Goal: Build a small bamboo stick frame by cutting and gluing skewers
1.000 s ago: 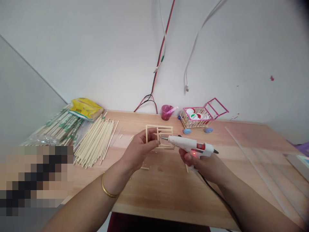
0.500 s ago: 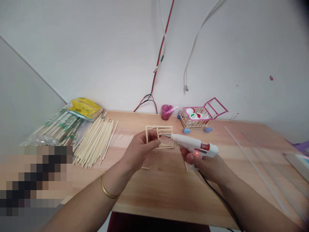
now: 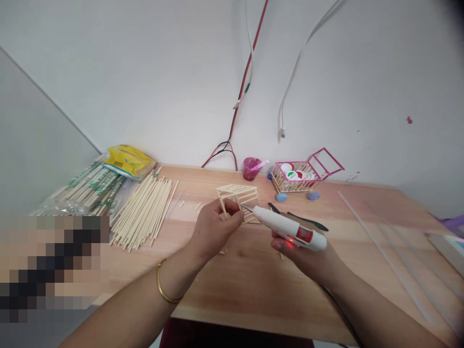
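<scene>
My left hand [image 3: 221, 224] pinches a small open box frame of pale wooden sticks [image 3: 237, 189] above the table, its fingers closed on the frame's near left side. In my right hand [image 3: 300, 256] is a white hot glue gun [image 3: 277, 224], gripped by its handle, with a red light glowing on it. The metal nozzle points left, close to my left fingertips and the frame's sticks. Whether the nozzle touches a stick I cannot tell. Dark-handled scissors or pliers [image 3: 311, 222], partly hidden, lie behind the gun.
Loose wooden sticks [image 3: 143, 212] and a yellow packet [image 3: 130, 161] lie to the left. By the wall stand a pink cup [image 3: 250, 170] and a stick cart with pink trim [image 3: 295, 181]. Clear glue sticks [image 3: 380, 251] lie right. The gun's black cord [image 3: 342, 309] runs toward me.
The stick frame has turned and tilted, so its slatted top and side show. The glue gun has tipped nose-up and shifted slightly, uncovering the dark-handled tool behind it.
</scene>
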